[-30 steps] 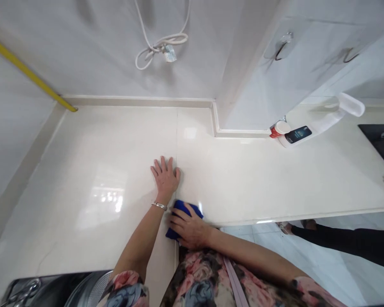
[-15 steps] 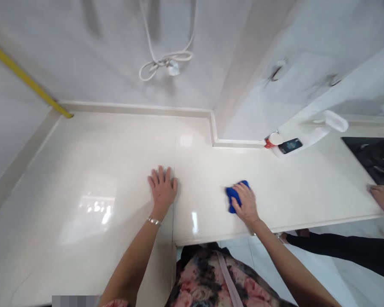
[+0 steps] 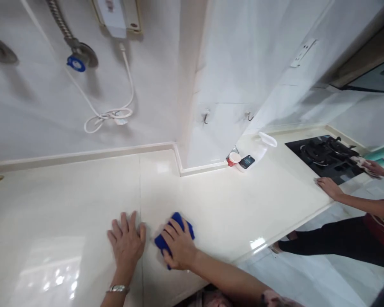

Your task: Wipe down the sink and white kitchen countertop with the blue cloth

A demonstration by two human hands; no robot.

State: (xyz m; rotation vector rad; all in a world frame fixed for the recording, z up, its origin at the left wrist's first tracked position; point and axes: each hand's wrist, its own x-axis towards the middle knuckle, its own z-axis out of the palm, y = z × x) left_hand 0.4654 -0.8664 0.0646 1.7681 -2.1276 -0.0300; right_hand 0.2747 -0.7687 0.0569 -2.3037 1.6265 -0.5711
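Observation:
My left hand (image 3: pixel 128 241) rests flat on the glossy cream countertop (image 3: pixel 217 217), fingers spread, just left of a thin seam. It holds nothing, and a silver bracelet (image 3: pixel 118 288) circles the wrist. To its right, my right hand (image 3: pixel 181 247) presses a folded blue cloth (image 3: pixel 161 244) against the counter, its fingers bent over the top. Parts of the cloth show beyond the fingertips and beside the thumb. The two hands are close together but apart.
A red-and-white tub (image 3: pixel 233 159) and a white spray bottle (image 3: pixel 254 157) with a dark label are by the wall corner. Further right, a co-worker's hand (image 3: pixel 368 165) holds a pale cloth at the black gas stove (image 3: pixel 323 155). A looped white cord (image 3: pixel 110 115) hangs on the wall.
The view has swung right and up, bringing the stove and co-worker further in. My right hand has slid the blue cloth left, closer to my left hand, which stays flat.

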